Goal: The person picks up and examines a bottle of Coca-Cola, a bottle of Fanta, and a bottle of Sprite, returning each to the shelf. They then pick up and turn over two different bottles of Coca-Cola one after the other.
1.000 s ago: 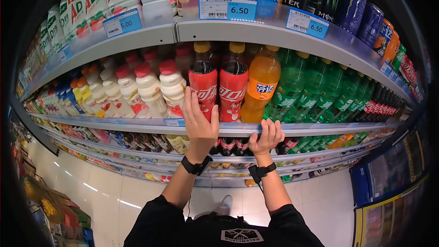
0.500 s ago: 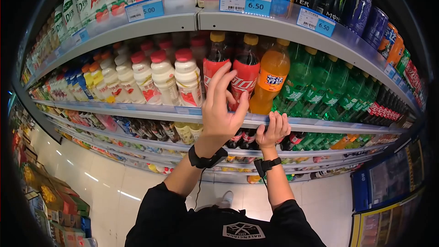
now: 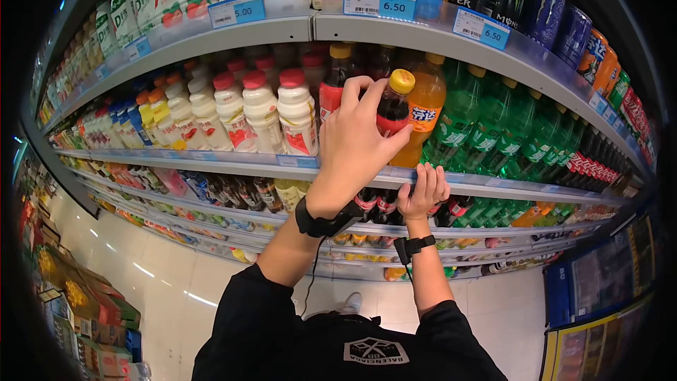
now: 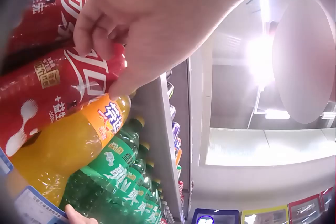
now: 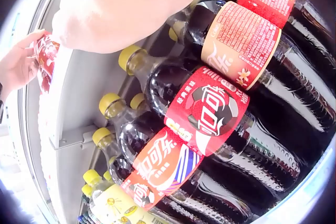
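Note:
My left hand grips a red-labelled cola bottle round its upper part, below the yellow cap. In the left wrist view, thumb and curled fingers close on the upper label of this cola bottle. The bottle leans forward out of its row. Just to its right stands an orange soda bottle; another red-labelled cola bottle stands left, partly behind my hand. My right hand rests on the front edge of the shelf, its fingers loosely bent.
White drink bottles with red caps line the shelf to the left, green soda bottles to the right. A shelf above carries cans and cartons, its front edge overhanging this row. Below stand dark cola bottles.
My left hand has moved from the shelf front up to the cola bottle and taken hold of it. The bottle has tipped forward. My right hand stays at the shelf edge.

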A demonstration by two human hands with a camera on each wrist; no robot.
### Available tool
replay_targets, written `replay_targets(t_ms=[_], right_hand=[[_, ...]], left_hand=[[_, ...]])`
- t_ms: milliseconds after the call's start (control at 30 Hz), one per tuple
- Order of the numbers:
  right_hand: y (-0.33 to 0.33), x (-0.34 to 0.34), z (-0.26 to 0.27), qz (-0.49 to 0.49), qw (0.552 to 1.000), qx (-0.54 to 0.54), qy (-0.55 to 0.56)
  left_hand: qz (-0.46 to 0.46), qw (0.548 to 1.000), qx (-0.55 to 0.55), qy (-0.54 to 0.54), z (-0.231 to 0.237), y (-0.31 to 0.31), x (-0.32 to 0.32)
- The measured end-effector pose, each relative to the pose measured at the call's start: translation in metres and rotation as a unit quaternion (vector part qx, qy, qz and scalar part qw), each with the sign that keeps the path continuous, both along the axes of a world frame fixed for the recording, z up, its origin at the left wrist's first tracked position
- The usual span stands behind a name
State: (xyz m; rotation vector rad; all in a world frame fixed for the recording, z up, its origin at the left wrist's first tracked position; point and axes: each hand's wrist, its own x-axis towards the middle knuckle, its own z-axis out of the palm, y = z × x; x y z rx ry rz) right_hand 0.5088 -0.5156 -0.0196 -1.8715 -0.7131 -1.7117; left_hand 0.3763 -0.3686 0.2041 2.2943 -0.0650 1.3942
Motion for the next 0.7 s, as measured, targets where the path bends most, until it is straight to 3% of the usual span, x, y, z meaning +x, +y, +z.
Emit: replay_targets(t_ms=[100,167,367,467,500,567,600,633,700], right_hand=[[0.000,0.001,0.001,0.004,1.000,0.002,-0.002],[0.000,0.001,0.001,0.005,1.000,0.006,0.002],[-0.006,-0.015,0.007,0.023,0.998,-0.016,0.053],[-0.007,-0.048,0.032,0.072,0.988,-0.002,0.139],[-0.007,-0.063,0.038,0.106,0.977,0.005,0.183],[-0.007,-0.109,0.060,0.323,0.892,0.138,0.284],[-0.002,-0.127,0.059,0.514,0.759,0.196,0.349],[0.000,-0.144,0.057,0.672,0.578,0.244,0.394],[-0.007,-0.181,0.064,0.731,0.339,0.271,0.527]], left_hand=[[0.019,0.999,0.047,-0.008,-0.002,-0.005,-0.007],[-0.035,0.999,-0.015,-0.022,-0.013,-0.006,-0.005],[-0.098,0.988,-0.052,-0.106,-0.022,-0.011,-0.044],[-0.255,0.912,-0.244,-0.209,-0.019,-0.025,-0.078],[-0.286,0.890,-0.256,-0.245,-0.020,-0.024,-0.081],[-0.366,0.835,-0.362,-0.195,-0.018,-0.029,-0.101],[-0.364,0.835,-0.364,-0.197,-0.018,-0.031,-0.105],[-0.365,0.827,-0.395,-0.162,-0.019,-0.032,-0.109],[-0.368,0.811,-0.443,-0.103,-0.017,-0.035,-0.116]])
